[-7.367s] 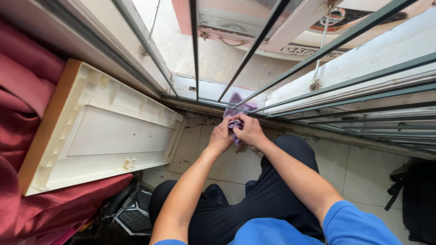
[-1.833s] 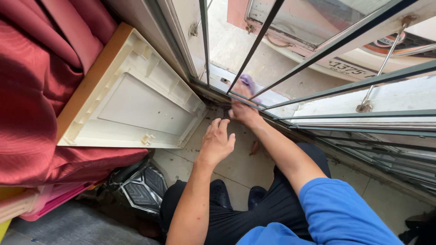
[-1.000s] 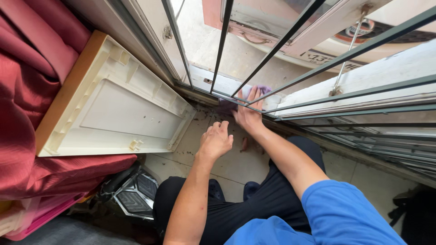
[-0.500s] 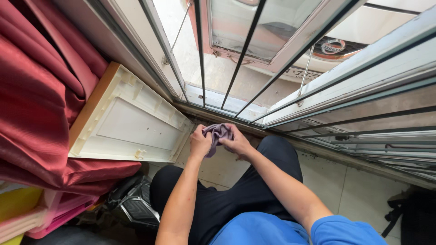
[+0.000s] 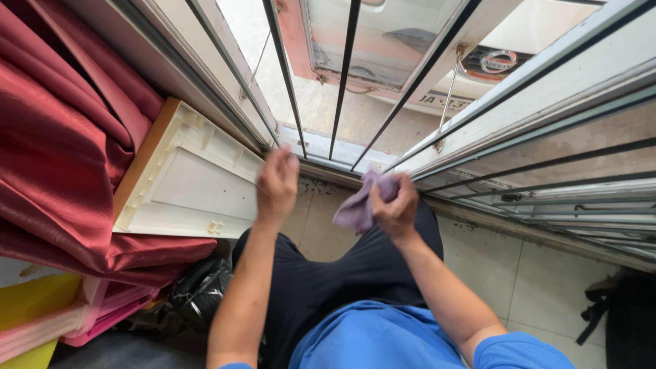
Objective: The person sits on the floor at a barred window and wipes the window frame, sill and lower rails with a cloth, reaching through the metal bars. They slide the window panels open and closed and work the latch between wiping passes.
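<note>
Cloth: a purple cloth [image 5: 359, 208] hangs bunched in front of the person's lap, just below the window sill [image 5: 328, 154].
Right hand: the right hand [image 5: 395, 205] is clamped on the cloth, fingers curled tight around its upper end.
Left hand: the left hand [image 5: 277, 184] is up and loose, fingers apart, gripping nothing, near the edge of the white panel [image 5: 191, 188].
Change: half a second ago both hands were together on the cloth at the sill; now they are apart and only the right has it.
Around: black window bars [image 5: 345, 75] run ahead, a red curtain [image 5: 61, 150] falls at left, the white panel leans against it.
Below: a tiled floor [image 5: 519, 280], pink and yellow boxes [image 5: 61, 318] stacked at lower left.
Outside: a parked car [image 5: 492, 58] shows through the bars.
</note>
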### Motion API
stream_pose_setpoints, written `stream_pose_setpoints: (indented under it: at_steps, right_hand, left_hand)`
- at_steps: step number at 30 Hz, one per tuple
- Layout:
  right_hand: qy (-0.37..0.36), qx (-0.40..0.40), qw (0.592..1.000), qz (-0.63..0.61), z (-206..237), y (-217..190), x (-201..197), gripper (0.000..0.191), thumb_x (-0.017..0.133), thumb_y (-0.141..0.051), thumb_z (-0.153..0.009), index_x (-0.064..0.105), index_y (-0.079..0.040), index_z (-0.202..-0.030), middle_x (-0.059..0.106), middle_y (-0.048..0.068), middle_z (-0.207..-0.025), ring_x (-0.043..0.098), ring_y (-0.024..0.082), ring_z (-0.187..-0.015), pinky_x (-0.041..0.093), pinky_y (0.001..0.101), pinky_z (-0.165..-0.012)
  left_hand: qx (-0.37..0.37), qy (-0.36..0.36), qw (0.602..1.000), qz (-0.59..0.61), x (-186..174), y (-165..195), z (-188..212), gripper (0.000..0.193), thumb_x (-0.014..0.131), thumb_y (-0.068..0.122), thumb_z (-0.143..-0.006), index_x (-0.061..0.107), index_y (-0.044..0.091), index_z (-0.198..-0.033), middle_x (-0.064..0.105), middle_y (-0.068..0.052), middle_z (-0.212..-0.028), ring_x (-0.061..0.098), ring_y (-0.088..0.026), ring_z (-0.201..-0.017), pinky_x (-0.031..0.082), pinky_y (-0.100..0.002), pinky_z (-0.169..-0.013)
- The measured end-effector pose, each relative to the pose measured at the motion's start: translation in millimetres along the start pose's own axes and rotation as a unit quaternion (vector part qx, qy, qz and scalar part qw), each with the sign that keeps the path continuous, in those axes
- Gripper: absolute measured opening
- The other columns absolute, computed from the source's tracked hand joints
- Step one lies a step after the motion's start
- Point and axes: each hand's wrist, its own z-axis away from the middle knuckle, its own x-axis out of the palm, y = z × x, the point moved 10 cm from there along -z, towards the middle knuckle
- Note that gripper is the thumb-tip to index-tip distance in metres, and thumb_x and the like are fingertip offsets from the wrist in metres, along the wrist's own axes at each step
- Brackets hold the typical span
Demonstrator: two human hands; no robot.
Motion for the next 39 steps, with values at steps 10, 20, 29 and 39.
stream_pose_setpoints:
  at_steps: [10,20,29,39]
  right_hand:
    - [0.002,-0.148,0.989,0.019,-44.9,-126.0,-10.9,0.070,0.072,-0.004,-0.087,0.042,0.005,-0.150,0.068,0.025,-0.118,0.072,0.036,-0.105,0.057,0.0395,-0.091]
    - [0.033,-0.145,0.988,-0.047,-66.0,-142.1,1.9,0.024,0.060,0.003,-0.098,0.062,-0.004,-0.120,0.078,0.012,-0.096,0.080,0.028,-0.090,0.061,0.0326,-0.078]
    - [0.035,-0.134,0.990,-0.019,-70.5,-142.7,-1.2,0.023,0.064,0.004,-0.093,0.065,-0.005,-0.114,0.077,0.010,-0.091,0.079,0.027,-0.086,0.060,0.0327,-0.073]
    - [-0.003,-0.096,0.993,-0.063,-75.3,-135.2,-0.5,0.030,0.060,0.007,-0.091,0.066,-0.005,-0.118,0.078,0.010,-0.089,0.079,0.020,-0.083,0.060,0.0289,-0.073]
  left_hand:
    - [0.133,-0.079,0.954,0.258,-23.3,127.0,-113.8,0.049,0.037,0.029,-0.111,0.056,-0.003,-0.143,0.062,-0.021,-0.141,0.054,-0.033,-0.136,0.039,-0.038,-0.115]
    - [0.065,0.060,0.995,-0.050,-17.4,157.9,-219.2,0.080,0.021,0.068,-0.102,0.059,0.009,-0.141,0.060,-0.025,-0.128,0.060,-0.043,-0.120,0.048,-0.050,-0.104]
    - [-0.119,0.010,0.982,-0.148,-14.7,152.3,-222.7,0.112,-0.001,0.084,-0.083,0.069,0.012,-0.133,0.064,-0.025,-0.134,0.059,-0.037,-0.131,0.044,-0.051,-0.109]
    - [-0.164,0.053,0.979,-0.113,-15.5,136.6,-243.6,0.115,0.001,0.090,-0.078,0.064,0.011,-0.134,0.065,-0.027,-0.126,0.061,-0.038,-0.123,0.047,-0.050,-0.102]
